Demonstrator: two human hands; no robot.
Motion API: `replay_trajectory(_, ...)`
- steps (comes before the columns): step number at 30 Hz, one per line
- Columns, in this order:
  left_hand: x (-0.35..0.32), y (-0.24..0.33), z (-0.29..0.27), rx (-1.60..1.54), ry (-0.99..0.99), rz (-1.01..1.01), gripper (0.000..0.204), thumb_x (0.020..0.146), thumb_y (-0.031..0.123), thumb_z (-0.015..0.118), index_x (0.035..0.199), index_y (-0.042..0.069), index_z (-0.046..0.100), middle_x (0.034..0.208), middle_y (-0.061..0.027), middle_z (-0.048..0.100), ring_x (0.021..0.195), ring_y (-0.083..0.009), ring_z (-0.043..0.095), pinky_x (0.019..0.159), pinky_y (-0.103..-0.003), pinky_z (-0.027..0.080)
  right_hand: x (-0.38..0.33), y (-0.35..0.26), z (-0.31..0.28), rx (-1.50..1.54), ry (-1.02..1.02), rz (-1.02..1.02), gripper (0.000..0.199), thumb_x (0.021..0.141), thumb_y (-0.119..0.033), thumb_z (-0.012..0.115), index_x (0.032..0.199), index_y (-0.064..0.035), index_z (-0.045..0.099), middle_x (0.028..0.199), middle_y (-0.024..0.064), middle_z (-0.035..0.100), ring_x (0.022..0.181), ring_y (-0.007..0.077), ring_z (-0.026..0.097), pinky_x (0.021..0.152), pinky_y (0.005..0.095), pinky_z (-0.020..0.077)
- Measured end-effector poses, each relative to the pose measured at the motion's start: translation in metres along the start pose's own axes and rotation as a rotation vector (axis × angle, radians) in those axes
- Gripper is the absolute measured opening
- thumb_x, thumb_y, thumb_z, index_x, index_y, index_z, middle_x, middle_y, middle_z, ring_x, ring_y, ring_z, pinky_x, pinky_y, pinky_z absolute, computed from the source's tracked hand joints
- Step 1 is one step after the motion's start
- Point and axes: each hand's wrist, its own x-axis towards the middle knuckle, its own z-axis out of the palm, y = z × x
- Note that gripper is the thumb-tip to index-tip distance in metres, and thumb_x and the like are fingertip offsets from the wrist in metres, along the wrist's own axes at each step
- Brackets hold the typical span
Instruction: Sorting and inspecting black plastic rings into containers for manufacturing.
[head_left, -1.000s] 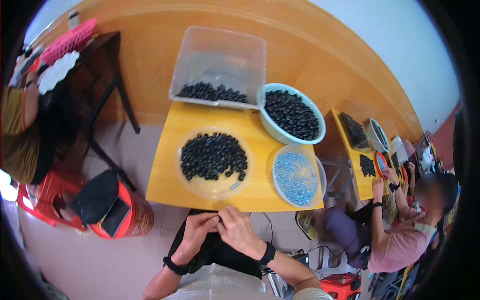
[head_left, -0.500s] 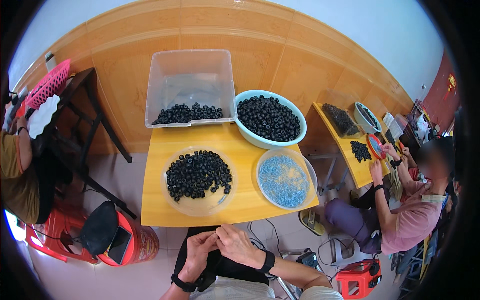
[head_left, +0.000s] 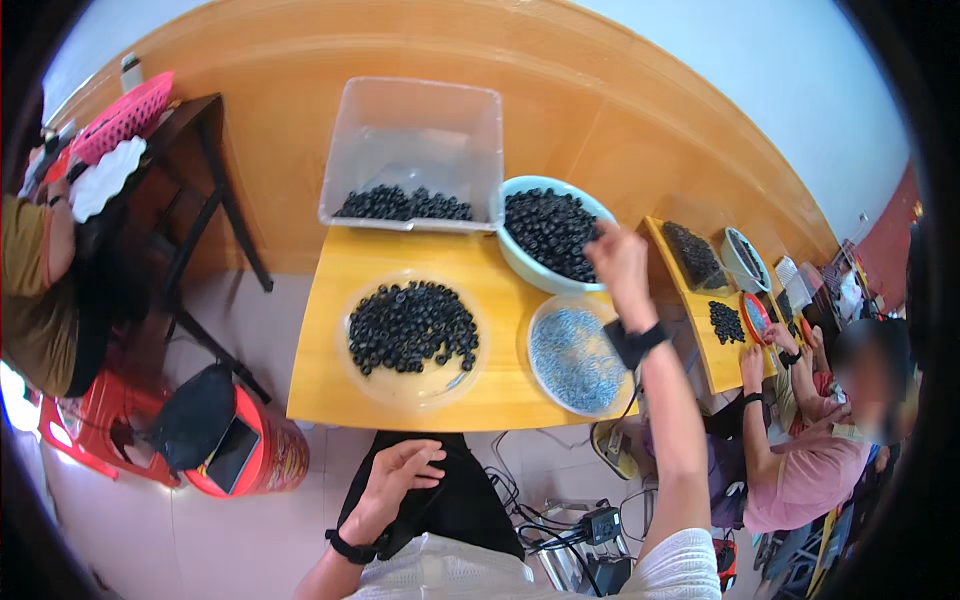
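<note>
My right hand (head_left: 622, 268) reaches over the right rim of a light blue basin (head_left: 528, 272) full of black ring-shaped parts (head_left: 550, 232). Its bent fingers are blurred against the dark pile, and whether they hold anything does not show. Over my lap, my left hand (head_left: 398, 478) is open, its fingers loosely curved and a little apart. In front of it on the yellow table (head_left: 320, 385) stands a clear round tray (head_left: 410, 392) of similar black parts (head_left: 412, 325). Right of that is a clear round dish (head_left: 620, 335) heaped with small pale-blue pieces (head_left: 575, 360).
A clear plastic bin (head_left: 415, 130) with more black parts stands at the back against the wall. At the right, a person in a pink shirt (head_left: 805, 480) works at another yellow table (head_left: 730, 375). A red bucket (head_left: 280, 455) carrying a phone (head_left: 232, 455) is at the left.
My hands have parted: the right rose from my lap, away to the basin's right rim, while the left stayed over my lap and its fingers loosened. The view has shifted slightly.
</note>
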Motion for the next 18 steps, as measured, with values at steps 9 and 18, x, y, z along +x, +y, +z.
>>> replay_trajectory(9, 0.002, -0.011, -0.007, -0.018, 0.002, -0.027, 0.026, 0.09, 0.019, 0.053, 0.106, -0.002, 0.058, 0.095, -0.01, 0.062, 0.081, -0.0145, 0.06, 0.071, -0.026, 0.051, -0.069, -0.041, 0.031, 0.132, -0.225, -0.086, 0.016, 0.069, 0.001, 0.06, 0.084, 0.0002, 0.066, 0.077, 0.0168, 0.064, 0.069, 0.0269, 0.063, 0.064, 0.0339, 0.0498)
replay_trajectory(18, -0.001, -0.02, -0.011, -0.055, -0.004, -0.001, 0.023, 0.09, 0.017, 0.053, 0.104, 0.0, 0.06, 0.092, -0.0079, 0.063, 0.079, -0.0129, 0.06, 0.07, -0.025, 0.051, -0.155, -0.065, 0.082, 0.281, -0.4, 0.083, 0.013, 0.069, 0.0, 0.059, 0.081, -0.0002, 0.066, 0.075, 0.0155, 0.063, 0.067, 0.0294, 0.062, 0.062, 0.0355, 0.0487)
